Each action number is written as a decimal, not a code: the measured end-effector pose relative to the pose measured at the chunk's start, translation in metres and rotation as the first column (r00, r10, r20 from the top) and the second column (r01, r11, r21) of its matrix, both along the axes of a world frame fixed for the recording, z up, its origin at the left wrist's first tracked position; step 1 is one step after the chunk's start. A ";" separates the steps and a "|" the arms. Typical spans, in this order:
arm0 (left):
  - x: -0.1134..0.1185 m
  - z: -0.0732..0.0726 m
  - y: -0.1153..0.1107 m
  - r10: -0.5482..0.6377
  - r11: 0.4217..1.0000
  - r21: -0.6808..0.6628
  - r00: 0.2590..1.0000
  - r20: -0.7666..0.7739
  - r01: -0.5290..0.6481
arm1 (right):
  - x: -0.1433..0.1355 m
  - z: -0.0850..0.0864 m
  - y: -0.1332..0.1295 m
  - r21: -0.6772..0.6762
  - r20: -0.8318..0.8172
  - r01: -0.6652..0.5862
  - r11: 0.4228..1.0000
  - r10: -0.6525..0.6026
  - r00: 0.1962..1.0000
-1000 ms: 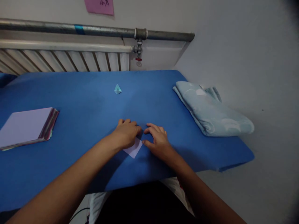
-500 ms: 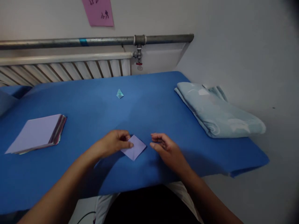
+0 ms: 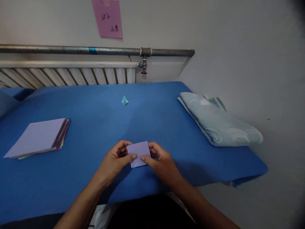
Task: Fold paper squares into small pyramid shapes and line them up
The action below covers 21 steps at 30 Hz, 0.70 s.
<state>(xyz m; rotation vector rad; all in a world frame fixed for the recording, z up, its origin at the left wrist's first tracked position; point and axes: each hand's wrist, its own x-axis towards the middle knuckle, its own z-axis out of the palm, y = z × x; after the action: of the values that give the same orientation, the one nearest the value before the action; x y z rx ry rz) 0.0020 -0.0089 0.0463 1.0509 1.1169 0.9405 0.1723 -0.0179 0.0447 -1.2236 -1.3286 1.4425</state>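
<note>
A folded square of light purple paper [image 3: 139, 149] is held between my two hands above the blue surface, with a diagonal crease near its lower left corner. My left hand [image 3: 118, 157] pinches its left side, thumb on top and fingers behind. On the right side my right hand [image 3: 160, 160] grips it the same way, its thumb on the paper's face. The fingertips under the paper are hidden. Farther back lies a small teal folded paper piece [image 3: 125, 100], pointed at the top.
To the left, a stack of coloured paper [image 3: 45, 135] has a light purple sheet on top. A folded pale green blanket [image 3: 221, 122] lies at the right by the wall. Behind the blue-covered surface [image 3: 95, 105] run a radiator [image 3: 78, 75] and a metal pipe [image 3: 114, 51].
My right hand, apart from the paper before, has come in and taken its right side. The paper has turned from a diamond to a square-on position. The view has tilted up slightly.
</note>
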 end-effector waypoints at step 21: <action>-0.010 -0.028 -0.027 0.262 0.510 0.531 0.467 -0.845 0.676 | 0.023 -0.033 -0.008 0.520 0.788 -0.601 0.607 -0.070 0.612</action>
<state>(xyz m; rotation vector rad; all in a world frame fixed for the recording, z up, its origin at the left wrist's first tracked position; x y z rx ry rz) -0.0084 -0.0356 0.0187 2.7294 1.2066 0.6264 0.1949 -0.0263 0.0121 -1.0182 -2.4995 0.3029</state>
